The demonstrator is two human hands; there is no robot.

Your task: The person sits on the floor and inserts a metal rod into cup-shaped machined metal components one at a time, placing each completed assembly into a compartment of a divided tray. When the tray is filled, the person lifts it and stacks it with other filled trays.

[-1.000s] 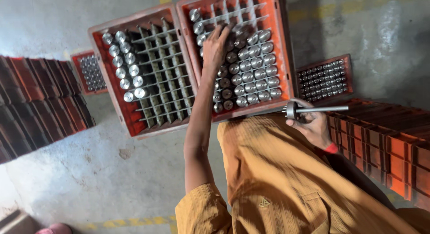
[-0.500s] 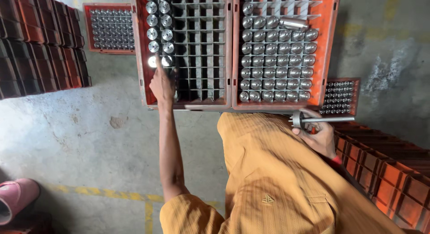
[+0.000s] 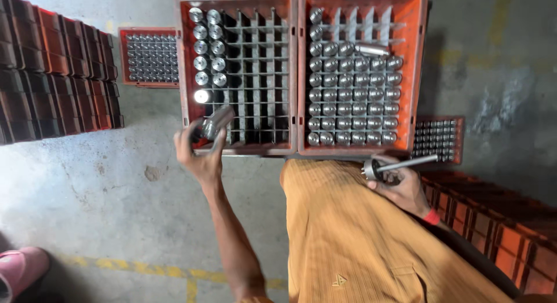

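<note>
My left hand point(image 3: 200, 152) holds a shiny metal cylinder point(image 3: 216, 122) over the near left corner of the left red crate point(image 3: 184, 65). That crate has a grid of dividers, with several cylinders standing in its two left columns. My right hand point(image 3: 400, 190) grips a metal gauge tool point(image 3: 399, 165) with a round head and a long rod, near my orange shirt. The right red crate point(image 3: 419, 71) beside it is mostly filled with upright cylinders, one lying flat on top.
Stacks of red crates stand at the far left point(image 3: 52, 76) and at the right point(image 3: 499, 227). Two smaller red trays of metal parts sit at the upper left point(image 3: 149, 56) and beside the right crate point(image 3: 438, 139). A pink object point(image 3: 20, 268) lies at the bottom left on the concrete floor.
My left hand moved from the right crate over to the left crate and now holds a cylinder at its near left corner. The view shifted. My right hand kept the tool.
</note>
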